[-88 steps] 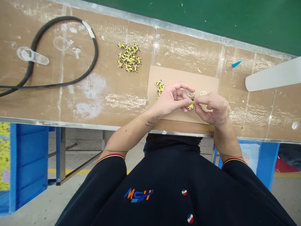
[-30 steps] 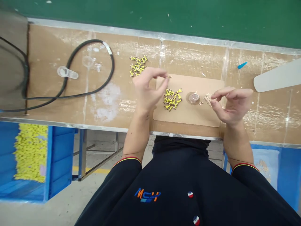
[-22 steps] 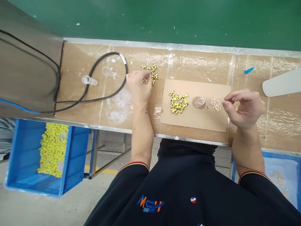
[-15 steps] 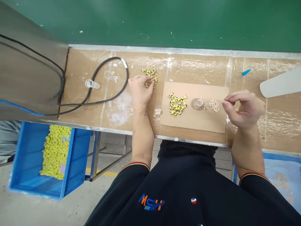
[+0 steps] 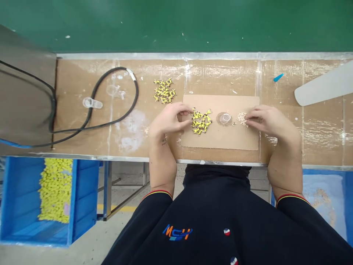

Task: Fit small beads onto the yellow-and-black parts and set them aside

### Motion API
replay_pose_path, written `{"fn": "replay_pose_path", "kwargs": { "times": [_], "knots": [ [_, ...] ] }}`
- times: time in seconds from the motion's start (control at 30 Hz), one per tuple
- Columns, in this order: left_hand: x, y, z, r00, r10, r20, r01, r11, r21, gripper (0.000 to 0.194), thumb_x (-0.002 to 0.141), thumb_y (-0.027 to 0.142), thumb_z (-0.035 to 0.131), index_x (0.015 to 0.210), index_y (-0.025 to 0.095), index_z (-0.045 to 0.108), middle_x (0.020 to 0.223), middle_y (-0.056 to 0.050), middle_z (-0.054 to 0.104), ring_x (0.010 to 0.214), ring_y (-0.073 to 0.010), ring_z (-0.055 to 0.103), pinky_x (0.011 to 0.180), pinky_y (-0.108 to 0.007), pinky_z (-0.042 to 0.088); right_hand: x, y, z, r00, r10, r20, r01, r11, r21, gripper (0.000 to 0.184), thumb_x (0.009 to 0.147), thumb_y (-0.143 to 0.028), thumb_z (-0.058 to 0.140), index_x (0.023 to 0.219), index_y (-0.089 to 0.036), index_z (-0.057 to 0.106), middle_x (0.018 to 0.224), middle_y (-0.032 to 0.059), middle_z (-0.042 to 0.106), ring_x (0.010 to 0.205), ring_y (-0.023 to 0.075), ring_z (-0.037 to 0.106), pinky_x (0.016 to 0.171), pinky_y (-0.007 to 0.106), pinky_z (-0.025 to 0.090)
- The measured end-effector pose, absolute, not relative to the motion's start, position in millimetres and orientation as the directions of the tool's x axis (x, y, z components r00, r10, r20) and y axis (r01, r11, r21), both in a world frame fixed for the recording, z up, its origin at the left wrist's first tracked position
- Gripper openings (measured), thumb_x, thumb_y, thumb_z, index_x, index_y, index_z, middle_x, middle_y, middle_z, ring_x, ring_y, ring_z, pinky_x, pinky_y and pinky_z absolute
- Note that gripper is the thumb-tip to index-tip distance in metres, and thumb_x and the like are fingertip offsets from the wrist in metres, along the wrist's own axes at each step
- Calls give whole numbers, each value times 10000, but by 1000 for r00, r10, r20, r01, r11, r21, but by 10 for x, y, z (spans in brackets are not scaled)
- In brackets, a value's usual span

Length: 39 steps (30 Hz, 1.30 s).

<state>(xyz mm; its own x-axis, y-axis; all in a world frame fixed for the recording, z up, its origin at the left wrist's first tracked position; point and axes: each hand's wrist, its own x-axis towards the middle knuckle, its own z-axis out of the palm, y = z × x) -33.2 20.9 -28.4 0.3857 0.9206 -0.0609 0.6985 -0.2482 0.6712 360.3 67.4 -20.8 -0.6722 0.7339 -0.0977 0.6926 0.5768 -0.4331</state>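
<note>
My left hand (image 5: 175, 118) is at the left edge of a pile of small yellow-and-black figures (image 5: 202, 121) on a cardboard sheet (image 5: 220, 141). Its thumb and forefinger are spread apart, and nothing shows between them. On the sheet's right side, the fingertips of my right hand (image 5: 267, 118) are pinched at the edge of a heap of tiny beige pieces (image 5: 242, 118). Whatever is in that pinch is too small to make out. Between the two piles stands a small clear cup (image 5: 225, 118), with a few beige bits beside it.
Another group of yellow-and-black figures (image 5: 164, 90) lies left of the sheet. A black cable (image 5: 95, 88) loops around near a clear plastic piece (image 5: 92, 103). To the right are a blue cone-shaped tip (image 5: 278, 77) and a white object (image 5: 322, 86). A blue crate (image 5: 85, 198) holds yellow pieces below.
My left hand has moved right, from the far group of figures to the pile on the cardboard, and its fingers have parted. My right hand has come left to the beige heap.
</note>
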Motion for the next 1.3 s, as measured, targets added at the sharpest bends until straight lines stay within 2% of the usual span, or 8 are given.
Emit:
{"fn": "replay_pose_path", "kwargs": {
  "times": [0.17, 0.33, 0.47, 0.6, 0.7, 0.97, 1.17, 1.3],
  "knots": [
    [-172, 216, -310, 402, 909, -107, 750, -260, 608, 322, 864, 379, 667, 1098, 185, 772, 996, -82, 743, 943, -220, 687, 916, -370, 549, 3515, 683, -160, -697, 699, -160, 680, 575, -455, 239, 953, -306, 547, 832, -219, 733, 885, 93, 756, 814, 246, 686, 770, 389, 521],
    [-129, 224, -317, 385, 919, -82, 736, -253, 628, 218, 892, 337, 625, 955, 183, 765, 925, -69, 739, 865, -194, 680, 869, -339, 551, 3505, 669, -156, -694, 707, -134, 673, 572, -469, 179, 900, -235, 544, 780, -207, 673, 790, 67, 705, 728, 204, 619, 729, 352, 482],
    [-134, 231, -341, 351, 936, -16, 737, -266, 621, 183, 873, 293, 597, 860, 203, 757, 871, -60, 741, 805, -193, 674, 840, -347, 556, 3527, 664, -135, -681, 727, -89, 657, 552, -512, 128, 885, -249, 588, 791, -215, 667, 731, 32, 661, 663, 170, 570, 678, 321, 451],
    [-161, 224, -375, 338, 940, 46, 729, -292, 620, 183, 849, 309, 626, 906, 220, 775, 909, -62, 758, 839, -204, 691, 858, -356, 570, 3508, 662, -134, -703, 708, -67, 617, 560, -554, 120, 897, -289, 630, 865, -228, 729, 841, 55, 712, 736, 189, 622, 715, 334, 481],
    [-178, 220, -393, 366, 930, 37, 724, -309, 617, 215, 823, 314, 660, 971, 223, 786, 978, -74, 772, 890, -217, 702, 883, -359, 581, 3470, 661, -169, -726, 680, -101, 610, 570, -550, 167, 912, -263, 604, 838, -221, 746, 882, 77, 738, 802, 216, 661, 760, 357, 494],
    [-142, 224, -380, 354, 935, 14, 741, -290, 605, 192, 853, 249, 597, 923, 218, 773, 889, -59, 761, 810, -202, 690, 838, -355, 569, 3451, 646, -248, -720, 683, -126, 643, 586, -494, 187, 940, -187, 510, 864, -202, 681, 881, 104, 713, 846, 247, 629, 797, 389, 477],
    [-165, 213, -364, 297, 948, 114, 722, -301, 623, 235, 884, 289, 604, 1029, 240, 782, 935, -60, 747, 818, -197, 673, 830, -359, 565, 3550, 682, -162, -699, 711, -73, 622, 555, -553, 113, 940, -256, 585, 901, -231, 688, 891, 70, 700, 810, 218, 619, 766, 358, 479],
    [-177, 218, -372, 230, 957, 178, 708, -290, 644, 198, 919, 290, 613, 1031, 267, 775, 967, -67, 719, 890, -212, 666, 863, -380, 568, 3541, 705, -191, -713, 694, -101, 626, 564, -538, 146, 931, -236, 589, 861, -231, 717, 894, 73, 722, 843, 228, 644, 808, 375, 495]
  ]
}}
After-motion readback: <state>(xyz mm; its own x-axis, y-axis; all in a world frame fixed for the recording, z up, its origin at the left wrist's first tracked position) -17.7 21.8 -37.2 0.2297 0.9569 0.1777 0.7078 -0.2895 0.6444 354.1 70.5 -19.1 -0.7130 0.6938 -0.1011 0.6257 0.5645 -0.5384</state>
